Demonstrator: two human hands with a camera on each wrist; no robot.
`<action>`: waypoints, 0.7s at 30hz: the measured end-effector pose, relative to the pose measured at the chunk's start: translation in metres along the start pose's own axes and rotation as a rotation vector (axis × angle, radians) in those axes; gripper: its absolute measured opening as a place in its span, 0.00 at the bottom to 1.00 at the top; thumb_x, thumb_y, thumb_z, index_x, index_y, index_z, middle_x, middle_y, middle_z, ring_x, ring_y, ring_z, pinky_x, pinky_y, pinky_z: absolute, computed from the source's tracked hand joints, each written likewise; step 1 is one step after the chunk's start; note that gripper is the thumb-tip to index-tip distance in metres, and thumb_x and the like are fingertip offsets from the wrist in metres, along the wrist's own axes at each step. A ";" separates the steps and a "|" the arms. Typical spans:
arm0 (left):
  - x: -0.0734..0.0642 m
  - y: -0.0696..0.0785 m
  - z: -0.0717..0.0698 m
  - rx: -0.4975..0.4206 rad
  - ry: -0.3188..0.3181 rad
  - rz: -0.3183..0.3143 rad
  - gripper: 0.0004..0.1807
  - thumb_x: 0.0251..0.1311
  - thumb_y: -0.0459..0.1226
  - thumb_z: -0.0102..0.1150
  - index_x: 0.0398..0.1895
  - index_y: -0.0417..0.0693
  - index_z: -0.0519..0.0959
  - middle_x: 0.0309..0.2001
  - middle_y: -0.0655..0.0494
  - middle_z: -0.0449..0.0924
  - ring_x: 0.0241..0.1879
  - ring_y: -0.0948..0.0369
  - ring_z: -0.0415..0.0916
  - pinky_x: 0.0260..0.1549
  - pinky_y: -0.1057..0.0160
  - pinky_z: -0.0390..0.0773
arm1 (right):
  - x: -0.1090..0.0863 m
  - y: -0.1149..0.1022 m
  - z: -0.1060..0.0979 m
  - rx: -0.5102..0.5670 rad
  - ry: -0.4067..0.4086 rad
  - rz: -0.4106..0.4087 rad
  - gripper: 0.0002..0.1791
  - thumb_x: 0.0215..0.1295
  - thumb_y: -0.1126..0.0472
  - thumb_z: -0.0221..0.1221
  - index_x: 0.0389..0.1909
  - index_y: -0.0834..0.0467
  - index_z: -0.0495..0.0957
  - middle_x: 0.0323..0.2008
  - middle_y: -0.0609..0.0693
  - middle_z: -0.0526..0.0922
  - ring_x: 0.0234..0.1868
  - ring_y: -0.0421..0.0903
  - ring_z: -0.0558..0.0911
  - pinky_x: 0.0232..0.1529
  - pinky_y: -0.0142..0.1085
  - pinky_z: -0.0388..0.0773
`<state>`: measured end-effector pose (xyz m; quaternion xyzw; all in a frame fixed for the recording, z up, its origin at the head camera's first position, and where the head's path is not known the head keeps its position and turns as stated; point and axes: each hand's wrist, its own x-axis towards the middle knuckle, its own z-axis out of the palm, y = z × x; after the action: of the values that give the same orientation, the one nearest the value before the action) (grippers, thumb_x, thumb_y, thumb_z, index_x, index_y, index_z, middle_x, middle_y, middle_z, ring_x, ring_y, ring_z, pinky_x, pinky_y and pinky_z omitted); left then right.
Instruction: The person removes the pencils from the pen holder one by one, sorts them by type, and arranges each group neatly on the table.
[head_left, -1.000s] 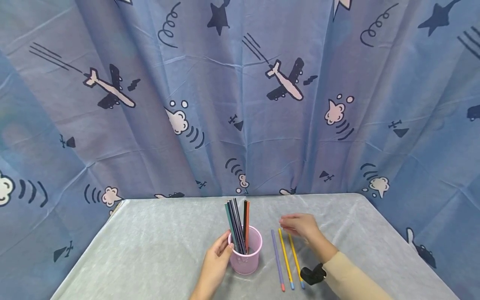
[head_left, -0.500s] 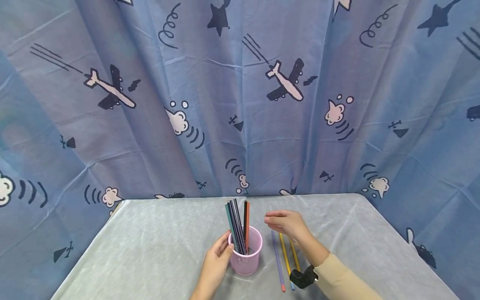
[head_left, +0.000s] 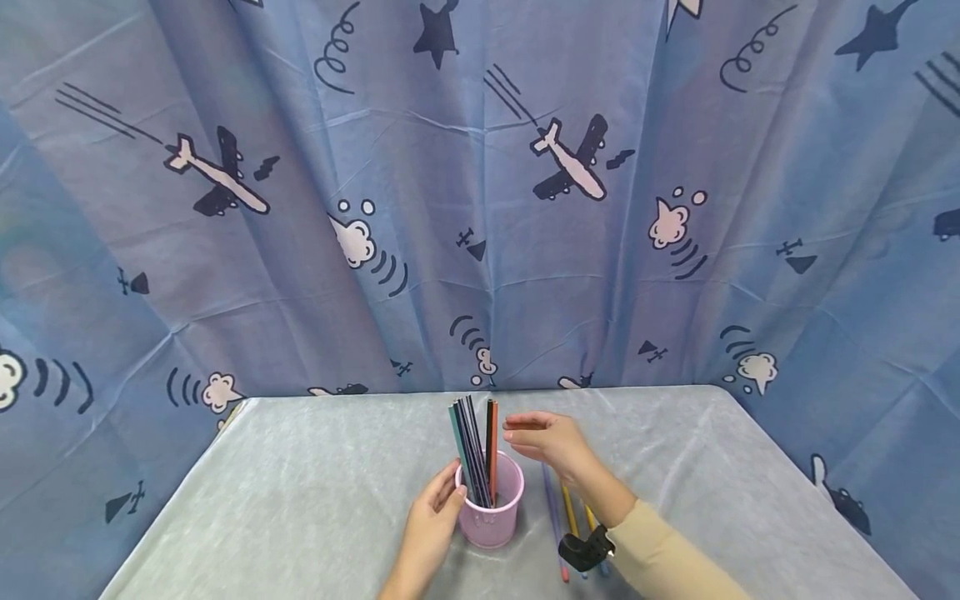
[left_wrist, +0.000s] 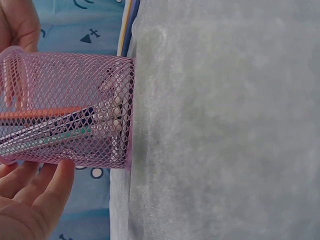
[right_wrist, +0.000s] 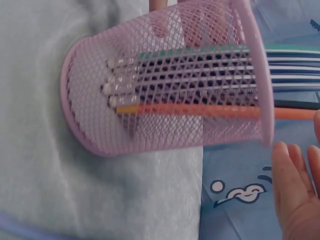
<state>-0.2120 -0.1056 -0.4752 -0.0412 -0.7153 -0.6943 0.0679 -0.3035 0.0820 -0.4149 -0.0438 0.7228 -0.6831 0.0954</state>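
Note:
A pink mesh pencil cup (head_left: 489, 525) stands upright on the table, with my left hand (head_left: 430, 525) holding its left side, thumb by the rim. In the left wrist view the left fingers (left_wrist: 55, 192) lie against the mesh. Several dark striped pencils (head_left: 472, 458), a green one (head_left: 459, 433) and an orange pencil (head_left: 494, 442) lean inside the cup. Just right of their upper ends hovers my right hand (head_left: 558, 450), fingers loosely bent and nothing seen between them. Whether it touches the orange pencil I cannot tell. Under the right forearm lie a purple pencil (head_left: 553, 517) and two yellow pencils (head_left: 570, 510), partly hidden.
A pale cloth covers the table (head_left: 300, 500). Behind its far edge hangs a blue curtain (head_left: 420, 300) printed with planes and clouds. A black band (head_left: 585, 550) sits on the right wrist.
My right hand has moved left from above the loose pencils to beside the pencils in the cup. The left hand and the cup stay in place.

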 end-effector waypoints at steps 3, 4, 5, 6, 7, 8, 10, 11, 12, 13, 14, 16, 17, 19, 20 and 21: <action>0.000 0.000 -0.001 -0.003 -0.003 0.002 0.27 0.71 0.33 0.52 0.68 0.25 0.63 0.67 0.28 0.66 0.69 0.39 0.65 0.68 0.51 0.69 | 0.003 0.000 0.005 0.025 -0.008 -0.013 0.24 0.60 0.69 0.66 0.56 0.74 0.76 0.50 0.62 0.86 0.45 0.42 0.87 0.53 0.38 0.86; 0.000 0.000 -0.001 -0.001 -0.003 0.001 0.27 0.71 0.33 0.52 0.68 0.25 0.63 0.67 0.28 0.67 0.69 0.39 0.66 0.68 0.51 0.69 | 0.003 0.000 0.007 0.032 -0.008 -0.020 0.24 0.59 0.69 0.66 0.56 0.74 0.76 0.49 0.61 0.87 0.45 0.42 0.87 0.53 0.38 0.86; 0.000 0.000 -0.001 0.001 -0.004 0.003 0.27 0.71 0.33 0.52 0.68 0.25 0.64 0.67 0.28 0.67 0.69 0.39 0.66 0.68 0.51 0.69 | 0.004 0.000 0.008 0.033 -0.015 -0.028 0.24 0.60 0.69 0.66 0.56 0.74 0.76 0.49 0.60 0.87 0.45 0.41 0.86 0.53 0.38 0.86; 0.000 0.000 -0.002 0.003 -0.004 0.004 0.27 0.71 0.33 0.52 0.68 0.25 0.64 0.67 0.28 0.67 0.69 0.39 0.66 0.68 0.50 0.69 | 0.004 -0.001 0.009 0.033 -0.016 -0.035 0.24 0.59 0.69 0.66 0.56 0.74 0.76 0.49 0.60 0.87 0.44 0.41 0.86 0.53 0.38 0.86; 0.000 0.000 -0.002 0.004 -0.004 0.005 0.27 0.72 0.34 0.52 0.68 0.25 0.64 0.67 0.28 0.67 0.69 0.39 0.66 0.68 0.51 0.69 | 0.004 -0.001 0.010 0.033 -0.023 -0.044 0.24 0.59 0.69 0.66 0.56 0.74 0.76 0.49 0.60 0.87 0.44 0.41 0.86 0.54 0.38 0.86; 0.000 0.000 -0.002 0.005 -0.004 0.005 0.27 0.72 0.34 0.52 0.68 0.25 0.64 0.67 0.28 0.67 0.69 0.39 0.66 0.68 0.50 0.69 | 0.004 -0.001 0.011 0.032 -0.028 -0.050 0.24 0.59 0.69 0.66 0.56 0.74 0.76 0.49 0.59 0.87 0.44 0.41 0.86 0.54 0.39 0.86; 0.000 0.000 -0.002 0.007 -0.005 0.006 0.27 0.72 0.34 0.52 0.68 0.25 0.64 0.67 0.28 0.67 0.69 0.39 0.66 0.68 0.50 0.69 | 0.004 -0.002 0.012 0.035 -0.035 -0.060 0.25 0.59 0.69 0.66 0.57 0.74 0.75 0.49 0.60 0.87 0.44 0.41 0.86 0.54 0.39 0.86; 0.000 0.000 -0.002 0.007 -0.006 0.008 0.27 0.72 0.34 0.52 0.68 0.25 0.64 0.67 0.28 0.67 0.69 0.39 0.66 0.68 0.50 0.69 | 0.004 -0.003 0.013 0.038 -0.035 -0.061 0.25 0.59 0.70 0.66 0.57 0.74 0.75 0.49 0.61 0.86 0.44 0.41 0.86 0.54 0.39 0.86; 0.000 0.001 -0.002 0.006 -0.007 0.010 0.27 0.72 0.34 0.52 0.68 0.25 0.64 0.67 0.28 0.67 0.69 0.39 0.66 0.68 0.50 0.69 | 0.004 -0.003 0.014 0.035 -0.028 -0.060 0.25 0.59 0.70 0.66 0.57 0.74 0.75 0.49 0.61 0.86 0.43 0.41 0.86 0.53 0.39 0.86; 0.001 0.001 -0.002 0.005 -0.009 0.010 0.27 0.72 0.34 0.52 0.68 0.25 0.63 0.67 0.28 0.67 0.69 0.39 0.66 0.68 0.50 0.69 | 0.005 -0.003 0.015 0.030 -0.021 -0.059 0.25 0.59 0.70 0.66 0.57 0.73 0.75 0.48 0.61 0.86 0.43 0.41 0.86 0.53 0.39 0.86; 0.000 0.001 -0.002 0.004 -0.010 0.012 0.27 0.72 0.34 0.52 0.68 0.25 0.63 0.67 0.28 0.67 0.69 0.39 0.66 0.68 0.50 0.69 | 0.005 -0.003 0.016 0.025 -0.003 -0.054 0.24 0.58 0.71 0.66 0.56 0.73 0.76 0.47 0.60 0.87 0.42 0.41 0.86 0.53 0.39 0.86; 0.000 0.001 -0.002 0.003 -0.012 0.017 0.27 0.71 0.34 0.52 0.68 0.24 0.63 0.67 0.28 0.67 0.69 0.38 0.65 0.68 0.50 0.68 | 0.004 -0.003 0.019 0.014 0.033 -0.048 0.23 0.57 0.71 0.67 0.54 0.73 0.77 0.45 0.59 0.87 0.41 0.42 0.87 0.51 0.39 0.87; 0.000 0.001 -0.002 0.002 -0.012 0.019 0.27 0.71 0.33 0.52 0.68 0.24 0.63 0.67 0.27 0.66 0.69 0.38 0.65 0.68 0.50 0.68 | 0.003 -0.003 0.020 0.006 0.048 -0.045 0.22 0.56 0.72 0.67 0.53 0.73 0.78 0.44 0.59 0.87 0.41 0.42 0.87 0.51 0.40 0.87; 0.000 0.001 -0.002 0.003 -0.012 0.018 0.27 0.71 0.33 0.52 0.68 0.24 0.63 0.67 0.27 0.67 0.69 0.38 0.66 0.68 0.50 0.68 | 0.003 -0.003 0.023 -0.003 0.078 -0.037 0.21 0.55 0.72 0.68 0.51 0.72 0.79 0.41 0.58 0.87 0.40 0.42 0.86 0.50 0.40 0.87; 0.000 0.001 -0.002 0.003 -0.013 0.017 0.27 0.71 0.33 0.52 0.68 0.24 0.63 0.67 0.27 0.67 0.69 0.38 0.66 0.68 0.50 0.69 | 0.002 -0.003 0.024 -0.001 0.090 -0.036 0.20 0.55 0.72 0.68 0.50 0.72 0.80 0.40 0.57 0.88 0.39 0.43 0.86 0.50 0.40 0.88; 0.000 0.001 -0.002 0.004 -0.013 0.017 0.27 0.71 0.33 0.52 0.68 0.24 0.63 0.67 0.27 0.67 0.69 0.38 0.66 0.68 0.50 0.69 | 0.002 -0.003 0.024 0.000 0.096 -0.034 0.19 0.55 0.72 0.68 0.49 0.72 0.80 0.40 0.57 0.88 0.39 0.43 0.87 0.50 0.40 0.88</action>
<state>-0.2117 -0.1073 -0.4742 -0.0516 -0.7168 -0.6919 0.0690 -0.3009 0.0574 -0.4133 -0.0232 0.7257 -0.6859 0.0488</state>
